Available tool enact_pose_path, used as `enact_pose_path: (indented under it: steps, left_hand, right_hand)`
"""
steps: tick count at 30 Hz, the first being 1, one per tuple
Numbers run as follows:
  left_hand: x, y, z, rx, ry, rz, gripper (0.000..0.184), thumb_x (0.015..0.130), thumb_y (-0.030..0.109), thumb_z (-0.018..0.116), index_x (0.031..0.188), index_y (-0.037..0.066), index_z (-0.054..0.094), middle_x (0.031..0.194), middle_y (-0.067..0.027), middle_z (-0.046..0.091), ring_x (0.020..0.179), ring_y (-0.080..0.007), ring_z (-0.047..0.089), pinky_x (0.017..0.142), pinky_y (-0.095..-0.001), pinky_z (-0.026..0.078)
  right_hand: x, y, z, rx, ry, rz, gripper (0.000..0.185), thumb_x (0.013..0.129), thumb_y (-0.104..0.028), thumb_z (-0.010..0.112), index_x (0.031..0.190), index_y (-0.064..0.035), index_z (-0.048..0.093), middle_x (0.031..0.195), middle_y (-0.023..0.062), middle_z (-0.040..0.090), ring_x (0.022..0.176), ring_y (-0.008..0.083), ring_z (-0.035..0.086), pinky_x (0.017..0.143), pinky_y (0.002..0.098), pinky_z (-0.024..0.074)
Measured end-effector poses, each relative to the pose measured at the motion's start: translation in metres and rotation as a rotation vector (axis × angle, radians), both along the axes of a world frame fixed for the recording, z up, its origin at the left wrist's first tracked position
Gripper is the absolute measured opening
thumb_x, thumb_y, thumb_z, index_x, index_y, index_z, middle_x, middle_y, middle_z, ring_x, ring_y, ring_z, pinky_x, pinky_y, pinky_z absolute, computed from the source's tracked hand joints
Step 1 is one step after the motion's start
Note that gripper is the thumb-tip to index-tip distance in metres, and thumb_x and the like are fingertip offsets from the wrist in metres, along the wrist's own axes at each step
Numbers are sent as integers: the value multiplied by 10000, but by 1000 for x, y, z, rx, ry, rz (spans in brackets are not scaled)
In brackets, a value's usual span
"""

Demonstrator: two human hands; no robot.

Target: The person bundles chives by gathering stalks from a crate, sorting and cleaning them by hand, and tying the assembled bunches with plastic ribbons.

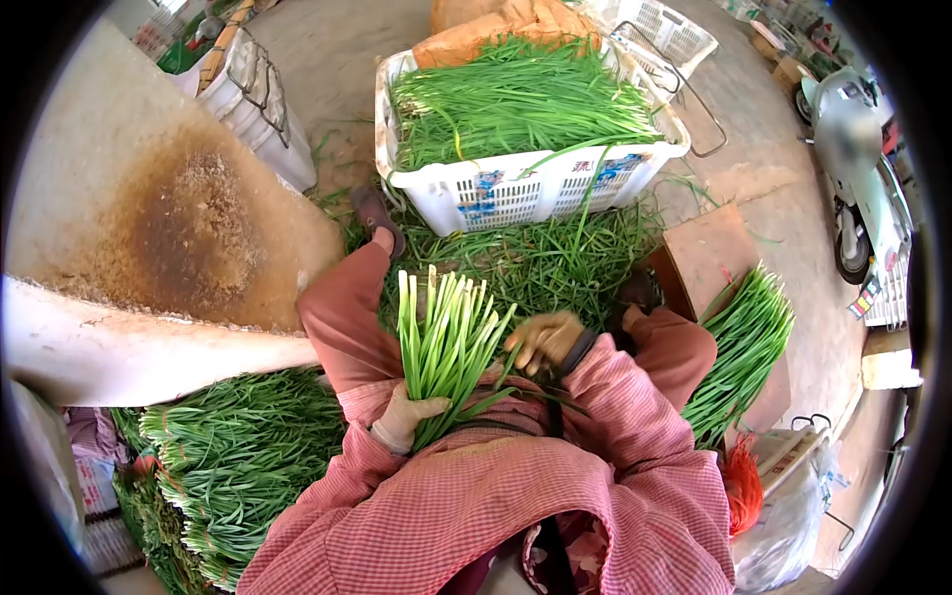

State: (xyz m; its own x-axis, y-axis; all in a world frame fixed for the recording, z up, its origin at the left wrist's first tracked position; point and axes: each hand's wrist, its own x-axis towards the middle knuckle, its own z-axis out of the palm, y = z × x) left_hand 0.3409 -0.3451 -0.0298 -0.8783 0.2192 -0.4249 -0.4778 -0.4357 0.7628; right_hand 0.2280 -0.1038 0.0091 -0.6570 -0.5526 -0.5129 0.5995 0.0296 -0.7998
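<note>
My left hand (pixel 405 413), in a pale glove, is wrapped round a bunch of garlic chives (pixel 446 342) above my lap. The pale cut ends of the bunch point away from me, and its green leaves hang below the hand. Just right of the bunch is my right hand (pixel 545 342), in a brownish glove with its fingers curled in. A thin green leaf shows beside its fingertips, but whether they grip it is unclear.
Ahead stands a white plastic crate (pixel 516 188) heaped with loose chives (pixel 516 104). Scattered leaves (pixel 535 263) cover the floor before it. Bundled chives (pixel 248 466) are stacked at my left, and another pile (pixel 739 362) lies at my right, near red twine (pixel 742 486). A scooter (pixel 853 159) stands far right.
</note>
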Motion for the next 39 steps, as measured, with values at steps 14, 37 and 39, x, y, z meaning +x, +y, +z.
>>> enact_pose_path:
  steps: [14, 37, 39]
  left_hand:
    - [-25, -1, 38, 177, -114, -343, 605, 745, 250, 586, 1230, 12, 314, 1147, -141, 457, 1041, -224, 460, 887, -348, 371]
    - [-57, 26, 26, 64, 36, -459, 449, 660, 33, 658, 1076, 26, 491, 919, -46, 566, 828, -132, 539, 711, -254, 446]
    - [-57, 27, 41, 129, 40, -437, 445, 658, 82, 678, 1061, 30, 497, 881, -37, 562, 808, -126, 532, 720, -259, 438]
  right_hand:
    - [15, -65, -22, -330, 411, -208, 361, 801, -173, 574, 1114, -37, 458, 994, 76, 559, 887, 163, 522, 775, 284, 437]
    - [-22, -33, 6, 392, 1140, -62, 179, 624, -111, 703, 769, -41, 624, 1119, 111, 514, 1124, 279, 359, 934, 389, 289]
    - [-30, -28, 6, 171, 1048, -28, 163, 641, -107, 695, 773, -41, 624, 1111, 103, 521, 1129, 274, 352, 939, 390, 281]
